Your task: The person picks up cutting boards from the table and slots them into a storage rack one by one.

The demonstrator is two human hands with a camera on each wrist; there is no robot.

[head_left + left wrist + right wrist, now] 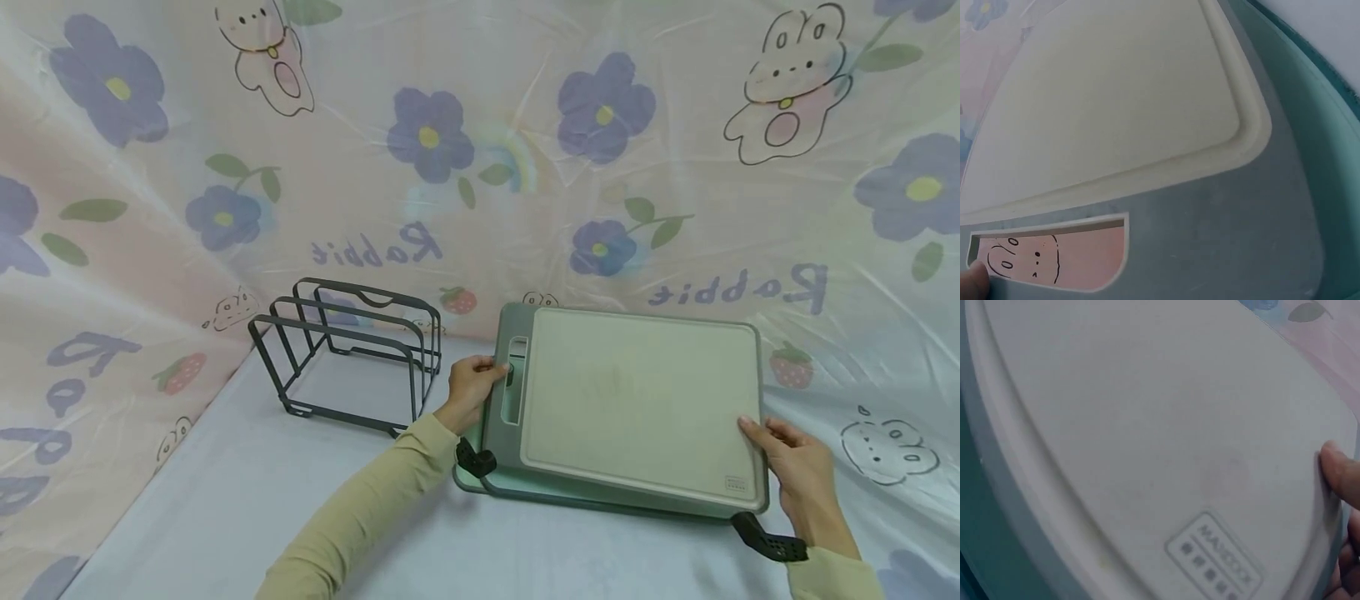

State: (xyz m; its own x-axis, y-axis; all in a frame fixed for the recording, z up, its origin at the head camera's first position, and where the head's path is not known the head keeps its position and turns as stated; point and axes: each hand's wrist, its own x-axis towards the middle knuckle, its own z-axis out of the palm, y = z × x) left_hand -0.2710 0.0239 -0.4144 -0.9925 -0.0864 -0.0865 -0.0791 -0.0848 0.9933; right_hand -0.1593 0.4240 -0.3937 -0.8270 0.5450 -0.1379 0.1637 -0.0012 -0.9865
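Observation:
A cutting board (637, 392) with a cream face and grey rim is held tilted by both hands, its near edge raised. My left hand (474, 390) grips its left edge beside the handle slot, where the thumb (975, 282) shows in the left wrist view. At the board's right edge, my right hand (802, 467) holds on with the thumb (1339, 472) on the face and fingers behind. A printed label (1213, 559) sits near that corner. Beneath it lies a light green board (570, 486) with a darker rim, mostly hidden.
A black wire rack (345, 337) with several upright frames stands left of the boards. Behind is a hanging cloth (510, 225) printed with flowers and rabbits. A white surface (420, 533) lies under everything.

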